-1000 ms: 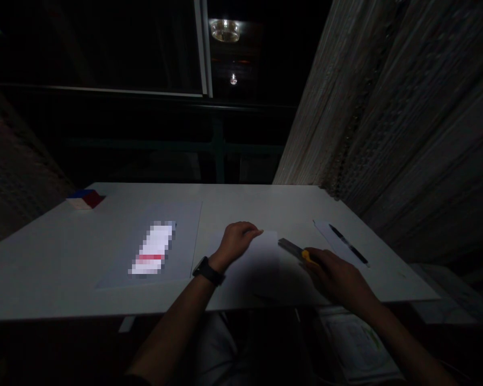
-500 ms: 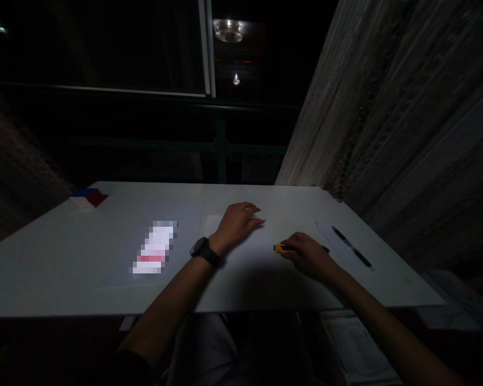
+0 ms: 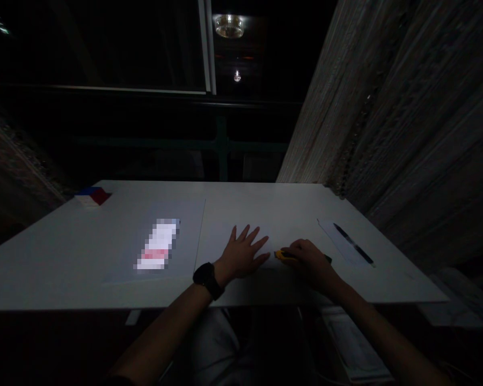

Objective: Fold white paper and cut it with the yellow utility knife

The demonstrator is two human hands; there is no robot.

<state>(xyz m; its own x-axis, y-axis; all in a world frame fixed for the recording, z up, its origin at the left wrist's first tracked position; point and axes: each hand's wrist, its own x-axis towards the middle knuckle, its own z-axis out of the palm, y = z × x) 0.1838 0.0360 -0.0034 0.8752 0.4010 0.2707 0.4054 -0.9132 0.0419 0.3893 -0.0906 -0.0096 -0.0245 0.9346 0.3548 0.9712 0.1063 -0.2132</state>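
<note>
My left hand point(image 3: 243, 253) lies flat with its fingers spread over a white sheet of paper point(image 3: 217, 236) on the table. A dark watch point(image 3: 206, 278) is on that wrist. Just to the right, my right hand point(image 3: 308, 261) is closed around a yellow and black utility knife point(image 3: 285, 255), whose front end points left toward my left thumb. The knife's dark rear end sticks out behind the hand. Dim light hides the sheet's edges and whether a blade is out.
A lit phone point(image 3: 158, 245), its screen blurred, lies on another paper point(image 3: 191, 214) at left. A coloured cube point(image 3: 92, 197) sits at the far left corner. On the right, a pen point(image 3: 353, 244) rests by a paper strip point(image 3: 338, 238). Curtains point(image 3: 317, 107) hang beyond the table point(image 3: 265, 195).
My left hand has come down nearer the table's front edge and spread its fingers flat on the sheet. My right hand, with the utility knife, has shifted slightly nearer me.
</note>
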